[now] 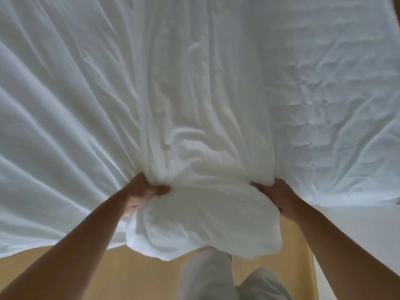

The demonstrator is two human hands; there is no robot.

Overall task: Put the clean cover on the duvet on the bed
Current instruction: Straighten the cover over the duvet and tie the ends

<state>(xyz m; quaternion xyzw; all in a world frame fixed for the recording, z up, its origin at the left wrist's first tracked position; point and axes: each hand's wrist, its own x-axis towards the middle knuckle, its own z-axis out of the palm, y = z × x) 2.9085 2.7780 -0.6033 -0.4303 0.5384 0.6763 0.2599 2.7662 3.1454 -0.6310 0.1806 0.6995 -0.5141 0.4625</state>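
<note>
Both hands clamp the bunched white duvet cover, left hand and right hand flanking the bundle. Probably gathering slack to feed it along the bed.

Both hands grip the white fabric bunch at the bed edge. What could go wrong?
The bunched white fabric bundle overhangs the tan wooden floor; if the left hand or right hand slips, it could drop. Creases fan toward the left hand, so pulling may drag the spread white cover askew.
</note>
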